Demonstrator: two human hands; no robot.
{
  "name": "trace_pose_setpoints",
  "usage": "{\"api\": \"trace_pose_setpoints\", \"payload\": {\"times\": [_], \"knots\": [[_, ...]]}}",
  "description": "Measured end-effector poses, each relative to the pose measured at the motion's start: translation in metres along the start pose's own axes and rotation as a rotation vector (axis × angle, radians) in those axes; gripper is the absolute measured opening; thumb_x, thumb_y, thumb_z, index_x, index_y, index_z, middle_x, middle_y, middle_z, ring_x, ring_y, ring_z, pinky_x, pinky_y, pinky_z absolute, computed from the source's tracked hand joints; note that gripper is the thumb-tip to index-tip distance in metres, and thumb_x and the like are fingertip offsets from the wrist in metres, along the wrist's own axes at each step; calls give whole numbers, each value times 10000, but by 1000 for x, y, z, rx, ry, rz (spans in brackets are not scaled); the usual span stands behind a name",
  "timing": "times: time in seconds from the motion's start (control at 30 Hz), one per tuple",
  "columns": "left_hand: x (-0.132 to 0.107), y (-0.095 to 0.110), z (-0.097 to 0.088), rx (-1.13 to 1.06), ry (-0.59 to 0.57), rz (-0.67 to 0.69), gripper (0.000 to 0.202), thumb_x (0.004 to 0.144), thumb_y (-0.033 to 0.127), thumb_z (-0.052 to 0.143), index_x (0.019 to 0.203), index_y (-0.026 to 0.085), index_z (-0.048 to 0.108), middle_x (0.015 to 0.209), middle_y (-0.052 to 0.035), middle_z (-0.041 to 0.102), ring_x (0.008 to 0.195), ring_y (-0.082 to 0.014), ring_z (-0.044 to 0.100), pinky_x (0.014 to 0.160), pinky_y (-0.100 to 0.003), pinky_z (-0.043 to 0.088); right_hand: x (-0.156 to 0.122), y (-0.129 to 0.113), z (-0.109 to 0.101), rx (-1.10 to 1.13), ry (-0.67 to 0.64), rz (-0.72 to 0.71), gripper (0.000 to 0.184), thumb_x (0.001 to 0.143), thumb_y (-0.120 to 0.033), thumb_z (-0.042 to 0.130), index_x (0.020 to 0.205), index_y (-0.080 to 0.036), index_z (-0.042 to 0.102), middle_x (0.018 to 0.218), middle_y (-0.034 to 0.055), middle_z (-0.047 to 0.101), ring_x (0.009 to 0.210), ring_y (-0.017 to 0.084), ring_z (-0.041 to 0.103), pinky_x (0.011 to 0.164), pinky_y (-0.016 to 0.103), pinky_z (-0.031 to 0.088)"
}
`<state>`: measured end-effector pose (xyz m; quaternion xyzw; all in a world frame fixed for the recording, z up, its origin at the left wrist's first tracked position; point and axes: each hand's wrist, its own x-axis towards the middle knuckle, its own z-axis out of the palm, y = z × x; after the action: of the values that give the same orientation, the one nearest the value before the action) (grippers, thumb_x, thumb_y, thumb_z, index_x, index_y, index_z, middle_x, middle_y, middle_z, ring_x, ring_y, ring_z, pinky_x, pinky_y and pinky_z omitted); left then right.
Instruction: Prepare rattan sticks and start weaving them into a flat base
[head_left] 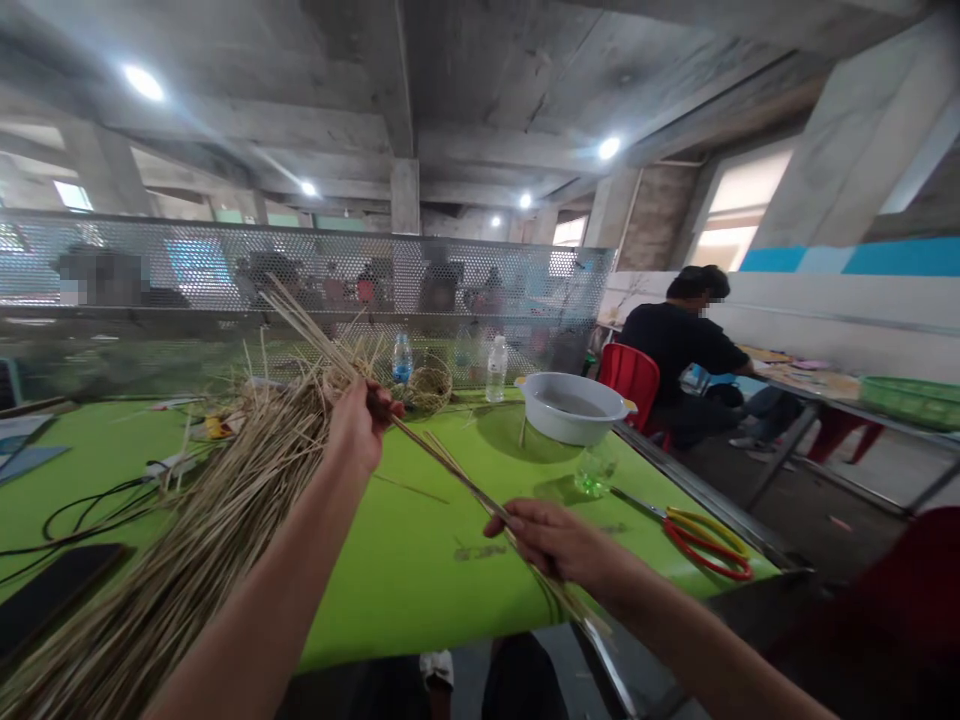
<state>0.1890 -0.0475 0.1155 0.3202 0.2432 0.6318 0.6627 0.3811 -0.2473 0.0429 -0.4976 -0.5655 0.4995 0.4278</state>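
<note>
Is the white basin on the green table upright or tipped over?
Upright: the white basin sits flat on the green table, open side up, rim level. Whether it holds water, I cannot tell.

The left hand (358, 425) grips a few thin, pale dried straw strands (442, 462) above the bright green tabletop (420, 560), and the right hand (559, 540) pinches the same strands lower down. A large loose bundle of tan straw (202, 530) lies to the left. Nearby stand a white plastic basin (574, 405), red-and-yellow-handled scissors (701, 540), and what seems a small woven straw basket (429, 388).
</note>
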Motion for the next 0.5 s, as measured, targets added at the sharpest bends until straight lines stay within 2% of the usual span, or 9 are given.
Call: {"api": "trace_pose_setpoints", "payload": {"times": [0.1, 0.17, 0.23, 0.27, 0.33, 0.37, 0.5], "knots": [[-21, -36, -4, 34, -43, -114, 311, 1031, 247, 426, 761, 171, 559, 551, 9, 603, 488, -165, 641, 510, -260, 546, -38, 27, -6, -34, 96, 48, 487, 907, -636, 550, 1005, -180, 687, 505, -95, 317, 461, 91, 223, 461, 238, 172], [-37, -62, -4, 35, -58, -188, 299, 1027, 251, 440, 761, 173, 553, 539, 21, 585, 459, -154, 610, 503, -262, 545, -63, 46, -11, -63, 148, 133, 505, 899, -664, 536, 996, -186, 668, 495, -90, 362, 430, 86, 248, 434, 221, 189], [-54, -88, -1, 21, -58, -248, 296, 1023, 268, 466, 751, 179, 539, 522, 46, 545, 415, -122, 541, 480, -233, 520, -85, 61, -17, -78, 112, 276, 520, 895, -686, 522, 1012, -196, 650, 518, -72, 456, 395, 91, 319, 407, 215, 271], [-62, -101, 1, 8, -52, -271, 295, 1021, 281, 477, 748, 183, 532, 515, 58, 523, 405, -111, 514, 473, -219, 507, -94, 66, -20, -96, 87, 300, 517, 897, -683, 524, 1018, -198, 653, 561, -49, 521, 420, 108, 407, 431, 227, 348], [-78, -127, 6, -19, -30, -312, 299, 1021, 301, 484, 745, 191, 518, 503, 74, 486, 399, -100, 479, 466, -201, 487, -105, 72, -24, -173, 68, 265, 495, 911, -650, 537, 1082, -207, 675, 719, 12, 647, 609, 175, 597, 592, 288, 493], [-85, -139, 8, -32, -15, -332, 304, 1022, 303, 480, 741, 193, 511, 495, 76, 475, 396, -98, 467, 462, -198, 481, -107, 73, -25, -224, 86, 221, 484, 924, -626, 538, 1145, -220, 679, 821, 38, 686, 743, 211, 647, 697, 323, 520], [-108, -175, 13, -90, 37, -400, 322, 1018, 314, 487, 717, 200, 490, 494, 64, 484, 408, -107, 469, 486, -227, 501, -91, 84, -15, -254, 172, 87, 562, 947, -586, 518, 1394, -251, 578, 1212, 113, 688, 1141, 291, 623, 1007, 425, 459]]}}
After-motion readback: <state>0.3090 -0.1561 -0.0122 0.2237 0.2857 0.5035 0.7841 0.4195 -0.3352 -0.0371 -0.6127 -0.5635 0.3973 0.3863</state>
